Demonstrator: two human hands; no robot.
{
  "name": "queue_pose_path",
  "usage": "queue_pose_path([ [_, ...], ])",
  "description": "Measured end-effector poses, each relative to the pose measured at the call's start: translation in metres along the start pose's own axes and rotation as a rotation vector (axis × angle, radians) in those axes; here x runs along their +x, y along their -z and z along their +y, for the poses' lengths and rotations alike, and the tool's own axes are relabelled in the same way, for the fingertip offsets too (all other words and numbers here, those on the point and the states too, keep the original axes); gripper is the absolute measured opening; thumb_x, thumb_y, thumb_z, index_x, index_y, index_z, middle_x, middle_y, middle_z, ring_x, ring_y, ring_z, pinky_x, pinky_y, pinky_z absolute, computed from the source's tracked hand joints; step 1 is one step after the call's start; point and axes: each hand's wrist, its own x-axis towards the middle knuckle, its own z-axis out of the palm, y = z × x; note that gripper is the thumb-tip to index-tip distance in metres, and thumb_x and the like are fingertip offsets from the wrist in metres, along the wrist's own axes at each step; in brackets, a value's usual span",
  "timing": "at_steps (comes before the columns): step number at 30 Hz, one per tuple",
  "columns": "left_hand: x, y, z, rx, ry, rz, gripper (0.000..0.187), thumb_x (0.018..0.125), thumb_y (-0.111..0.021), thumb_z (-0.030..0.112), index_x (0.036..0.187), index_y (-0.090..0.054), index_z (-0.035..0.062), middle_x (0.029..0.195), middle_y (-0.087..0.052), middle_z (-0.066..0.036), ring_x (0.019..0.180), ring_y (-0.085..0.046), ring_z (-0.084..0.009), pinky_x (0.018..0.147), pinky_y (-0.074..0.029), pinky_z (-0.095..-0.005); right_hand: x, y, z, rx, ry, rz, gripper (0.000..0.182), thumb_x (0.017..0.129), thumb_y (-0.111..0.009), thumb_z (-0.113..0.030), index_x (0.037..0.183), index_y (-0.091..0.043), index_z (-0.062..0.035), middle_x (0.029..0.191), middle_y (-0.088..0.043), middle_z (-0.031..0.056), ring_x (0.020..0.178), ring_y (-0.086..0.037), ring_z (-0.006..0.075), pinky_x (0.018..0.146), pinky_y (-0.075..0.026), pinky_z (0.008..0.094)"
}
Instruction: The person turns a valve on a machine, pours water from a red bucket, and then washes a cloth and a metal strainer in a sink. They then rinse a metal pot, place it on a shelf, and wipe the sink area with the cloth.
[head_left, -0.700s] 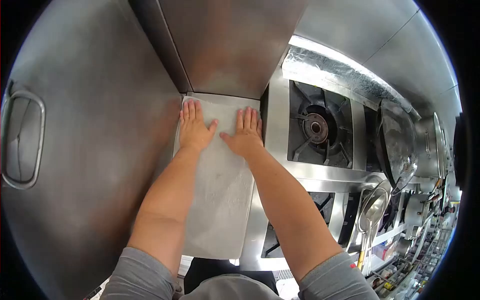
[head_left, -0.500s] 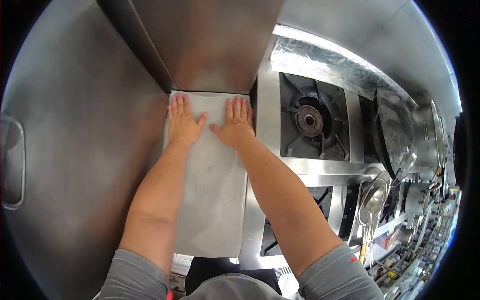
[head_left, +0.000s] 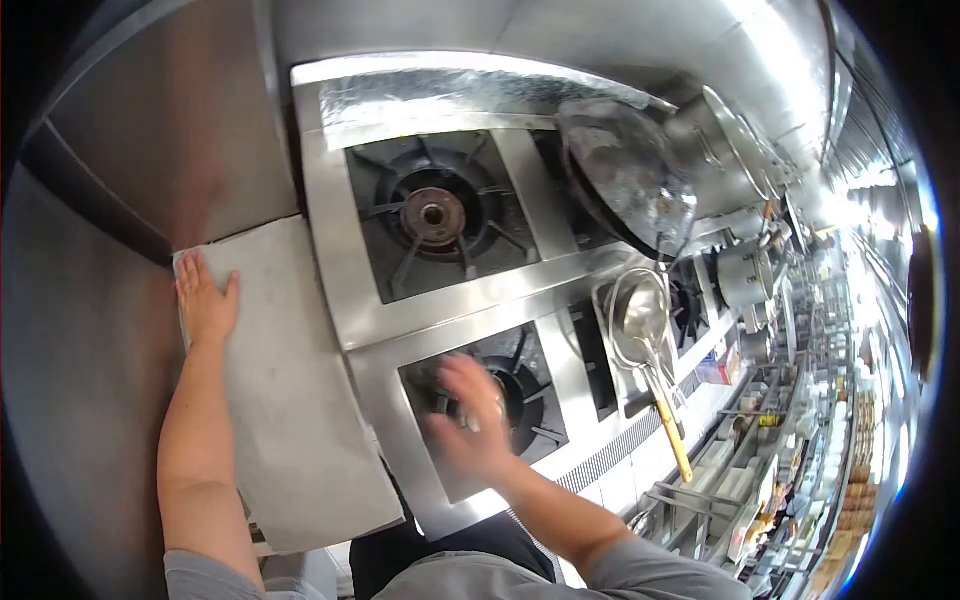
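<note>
My left hand [head_left: 207,305] lies flat near the far left corner of a pale grey sheet [head_left: 285,370] that covers a narrow counter. Its fingers are stretched out, with the thumb spread to the side. Over the front burner [head_left: 525,390] of the range hovers my right hand [head_left: 473,420], smeared by motion, its thumb apart from the fingers and nothing in it. The rear burner [head_left: 433,218], with a rusty round head and a black grate, sits beyond it.
A steel wall panel [head_left: 75,400] borders the counter on the left. Right of the burners stand a dark wok [head_left: 630,170], a large steel pot [head_left: 722,145] and a strainer and ladle [head_left: 640,310] with a wooden handle. Shelves with many containers [head_left: 830,470] line the far right.
My right hand has left the grey sheet and moved right over the front burner. My left hand stays flat on the sheet. The view has turned right, showing more of the range.
</note>
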Motion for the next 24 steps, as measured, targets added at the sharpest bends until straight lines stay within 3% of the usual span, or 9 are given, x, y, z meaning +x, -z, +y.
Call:
queue_pose_path([
  [2, 0.002, 0.000, -0.002, 0.019, 0.002, -0.032, 0.086, 0.100, -0.052, 0.054, 0.161, -0.024, 0.0001, 0.170, -0.017, -0.020, 0.159, -0.012, -0.0343, 0.128, -0.010, -0.0477, -0.075, 0.066, 0.033, -0.198, -0.266, 0.298, 0.058, 0.081, -0.074, -0.001, 0.136, -0.057, -0.0017, 0.144, -0.054, 0.0194, 0.137, -0.048, 0.0379, 0.115, -0.037, 0.0462],
  [3, 0.006, -0.003, -0.005, 0.020, 0.003, -0.052, 0.086, 0.100, -0.052, 0.054, 0.162, -0.023, 0.0008, 0.170, -0.017, -0.021, 0.159, -0.011, -0.0353, 0.128, -0.010, -0.0482, -0.111, 0.094, 0.046, -0.151, -0.571, 0.549, 0.050, 0.085, -0.072, -0.002, 0.133, -0.058, -0.0006, 0.143, -0.055, 0.0190, 0.135, -0.050, 0.0340, 0.116, -0.037, 0.0436],
  [6, -0.013, 0.013, 0.011, -0.009, -0.003, 0.031, 0.084, 0.100, -0.058, 0.049, 0.162, -0.024, 0.0050, 0.169, -0.016, -0.024, 0.157, -0.012, -0.0415, 0.127, -0.012, -0.0522, -0.226, 0.201, 0.135, -0.206, -1.085, 0.930, 0.050, 0.099, -0.067, -0.019, 0.142, -0.051, 0.0004, 0.138, -0.058, 0.0193, 0.127, -0.055, 0.0292, 0.107, -0.044, 0.0424],
  [8, -0.039, 0.004, 0.009, -0.065, -0.066, 0.234, 0.082, 0.098, -0.062, 0.045, 0.162, -0.026, 0.0063, 0.169, -0.017, -0.025, 0.157, -0.013, -0.0433, 0.126, -0.014, -0.0542, -0.286, 0.267, 0.194, 0.300, -1.387, 1.193, 0.042, 0.099, -0.069, -0.031, 0.128, -0.057, -0.0028, 0.116, -0.065, 0.0148, 0.089, -0.067, 0.0231, 0.078, -0.055, 0.0358],
  [11, -0.136, 0.038, 0.046, -0.295, -0.197, 0.301, 0.078, 0.095, -0.068, 0.034, 0.159, -0.033, 0.0075, 0.168, -0.020, -0.024, 0.156, -0.015, -0.0440, 0.125, -0.015, -0.0580, -0.273, 0.309, 0.228, 0.764, -1.212, 1.176, 0.031, 0.097, -0.071, -0.031, 0.111, -0.058, -0.0063, 0.082, -0.060, 0.0058, 0.066, -0.061, 0.0179, 0.055, -0.051, 0.0337],
  [18, -0.400, 0.084, 0.077, -0.512, -0.113, -0.020, 0.081, 0.081, -0.078, 0.021, 0.152, -0.042, 0.0046, 0.165, -0.022, -0.029, 0.154, -0.019, -0.0467, 0.124, -0.021, -0.0572, -0.278, 0.340, 0.335, 0.776, -1.083, 1.063, 0.010, 0.081, -0.063, -0.006, 0.090, -0.061, -0.0099, 0.081, -0.058, 0.0027, 0.065, -0.056, 0.0163, 0.049, -0.039, 0.0292],
  [20, -0.445, 0.095, 0.061, -0.461, -0.136, -0.064, 0.081, 0.079, -0.079, 0.022, 0.150, -0.044, 0.0043, 0.164, -0.023, -0.031, 0.153, -0.022, -0.0480, 0.123, -0.023, -0.0565, -0.297, 0.337, 0.352, 1.049, -1.049, 0.820, 0.016, 0.079, -0.059, -0.004, 0.094, -0.060, -0.0057, 0.094, -0.062, 0.0058, 0.092, -0.062, 0.0243, 0.086, -0.053, 0.0388],
  [21, -0.465, 0.099, 0.051, -0.454, -0.132, -0.100, 0.081, 0.079, -0.079, 0.025, 0.150, -0.044, 0.0038, 0.163, -0.023, -0.032, 0.152, -0.022, -0.0492, 0.123, -0.023, -0.0573, -0.287, 0.331, 0.324, 1.143, -0.998, 0.815, 0.028, 0.075, -0.057, -0.002, 0.103, -0.062, -0.0029, 0.105, -0.066, 0.0082, 0.106, -0.062, 0.0292, 0.104, -0.048, 0.0448],
  [24, -0.519, 0.102, 0.016, -0.443, -0.114, -0.200, 0.077, 0.079, -0.079, 0.028, 0.146, -0.049, 0.0035, 0.160, -0.028, -0.033, 0.148, -0.029, -0.0513, 0.121, -0.027, -0.0565, -0.291, 0.313, 0.280, 1.260, -0.957, 0.842, 0.045, 0.071, -0.057, -0.006, 0.115, -0.063, -0.0036, 0.116, -0.068, 0.0081, 0.111, -0.064, 0.0301, 0.104, -0.050, 0.0443],
])
